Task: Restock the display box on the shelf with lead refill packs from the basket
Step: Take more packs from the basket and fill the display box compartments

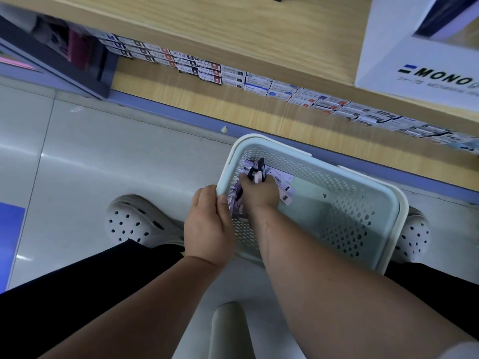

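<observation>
Head view: the right hand (259, 194), at the basket's left end, has its grip closed on an uneven fan of lead refill packs (255, 172). The left hand (207, 226) grips the basket (311, 161) by its rim. Lifted from the basket to the display box (414, 60) high above it, loosely held packs could slip out and scatter over the floor (103, 156).

Stationery shop: wood-look shelf (233, 35) w/ long stacked rows of small product boxes (259, 81), white MONO-branded display box (414, 66) above, & a perforated plastic basket (396, 211) on a glossy tiled floor (103, 164).
</observation>
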